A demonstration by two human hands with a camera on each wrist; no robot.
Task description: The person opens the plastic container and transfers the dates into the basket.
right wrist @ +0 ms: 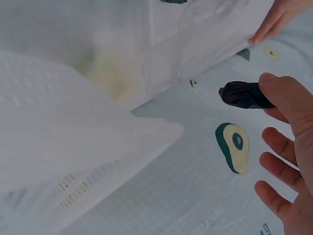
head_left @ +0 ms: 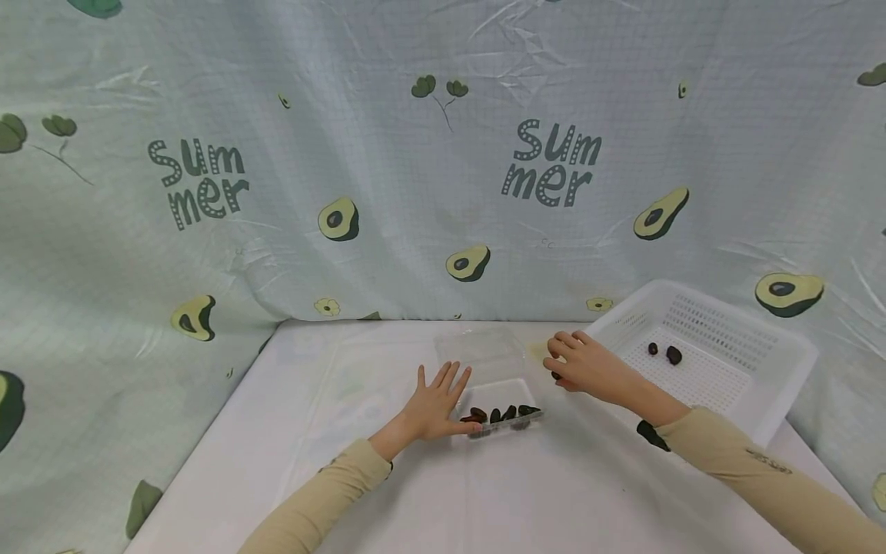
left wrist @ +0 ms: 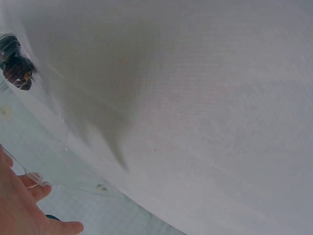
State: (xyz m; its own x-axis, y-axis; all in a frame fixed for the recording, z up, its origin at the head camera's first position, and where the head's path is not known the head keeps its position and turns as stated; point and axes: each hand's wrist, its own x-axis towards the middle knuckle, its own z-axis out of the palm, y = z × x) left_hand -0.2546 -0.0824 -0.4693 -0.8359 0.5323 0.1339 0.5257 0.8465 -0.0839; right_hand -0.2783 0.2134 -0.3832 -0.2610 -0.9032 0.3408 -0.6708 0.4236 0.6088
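Observation:
My right hand (head_left: 591,369) pinches a dark, wrinkled date (right wrist: 247,95) between thumb and forefinger; its other fingers are loosely bent. It is above the table between a clear hinged plastic box (head_left: 494,394) and a white basket. Several dark dates (head_left: 510,413) lie along the near side of the box, whose lid (head_left: 480,350) is folded back behind it. My left hand (head_left: 431,408) is at the box's left side, fingers spread, thumb along the near edge. In the left wrist view, the left fingers (left wrist: 41,190) are by the clear plastic rim.
The white perforated basket (head_left: 775,362) stands at the right, close to my right forearm, with two dark dates (head_left: 674,355) inside. A white cloth (head_left: 540,492) covers the table. Behind it hangs a pale curtain (head_left: 401,154) with avocado prints.

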